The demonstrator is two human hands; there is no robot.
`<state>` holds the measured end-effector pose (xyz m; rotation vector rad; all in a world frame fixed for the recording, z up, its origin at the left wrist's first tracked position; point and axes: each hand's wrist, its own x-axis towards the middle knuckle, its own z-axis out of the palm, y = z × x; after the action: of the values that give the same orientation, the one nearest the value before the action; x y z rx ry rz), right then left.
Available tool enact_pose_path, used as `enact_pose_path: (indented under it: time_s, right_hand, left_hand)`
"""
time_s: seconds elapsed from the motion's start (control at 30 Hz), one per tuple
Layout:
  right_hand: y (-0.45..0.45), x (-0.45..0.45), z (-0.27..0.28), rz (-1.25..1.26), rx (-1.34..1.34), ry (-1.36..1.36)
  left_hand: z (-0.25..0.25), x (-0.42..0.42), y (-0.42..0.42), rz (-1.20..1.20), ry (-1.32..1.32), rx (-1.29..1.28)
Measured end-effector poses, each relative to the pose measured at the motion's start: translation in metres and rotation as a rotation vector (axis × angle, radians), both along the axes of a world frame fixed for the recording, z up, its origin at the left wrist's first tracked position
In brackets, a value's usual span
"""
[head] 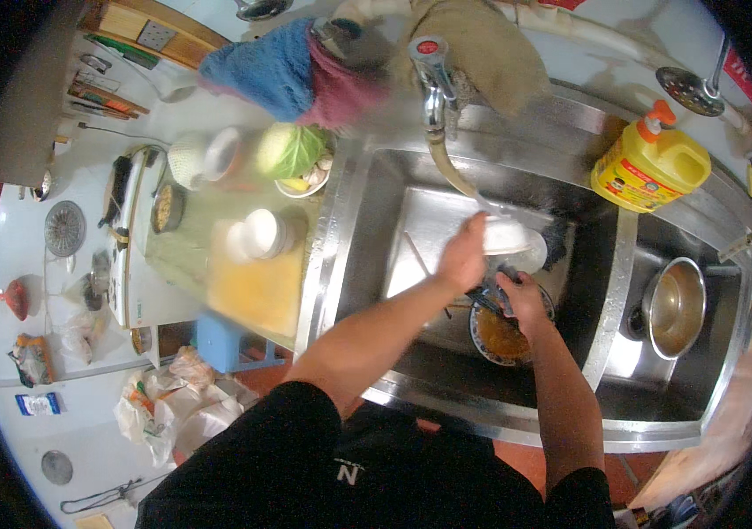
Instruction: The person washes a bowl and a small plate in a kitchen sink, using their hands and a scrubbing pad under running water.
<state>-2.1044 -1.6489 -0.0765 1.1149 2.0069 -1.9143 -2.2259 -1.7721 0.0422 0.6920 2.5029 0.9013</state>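
Note:
My left hand (465, 254) grips a white bowl (507, 235) over the large basin of a stainless steel sink (435, 198). Water runs from the hose on the chrome faucet (434, 99) down at this bowl. My right hand (524, 301) is closed around a dark grey thing (511, 281), perhaps a cloth; its shape is partly hidden by the fingers. Below that hand a patterned bowl (500, 334) with orange-brown liquid sits in the basin. A second pale bowl (534, 251) shows just beyond the held one. To the left lies a chopstick (419, 254).
A yellow detergent bottle (650, 162) stands behind the divider. The small right basin holds a metal bowl (677, 307). Left of the sink, white bowls (263, 233) rest on a cutting board (257, 291), near a cabbage (293, 149) in a bowl. Towels (270, 69) hang behind.

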Motion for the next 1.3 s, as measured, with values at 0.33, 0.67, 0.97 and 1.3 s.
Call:
enact_pose_path:
  time_s: [0.33,0.67,0.97,1.3]
  right_hand:
    - [0.080,0.010,0.001,0.160,0.523,-0.345]
    - [0.062,-0.045,-0.080,0.445,0.796,-0.457]
    - [0.059,-0.050,-0.046,0.351,0.751,-0.571]
    - [0.068,-0.056,-0.070,0.885,1.084,-0.754]
  left_hand:
    - [0.060,-0.053,-0.186,0.263,0.497,-0.050]
    - [0.074,-0.084,-0.398,1.009,-0.279,0.284]
    - [0.042,-0.101,-0.412,1.003,-0.416,0.178]
    - [0.041,-0.109,-0.411,0.984,-0.457,0.161]
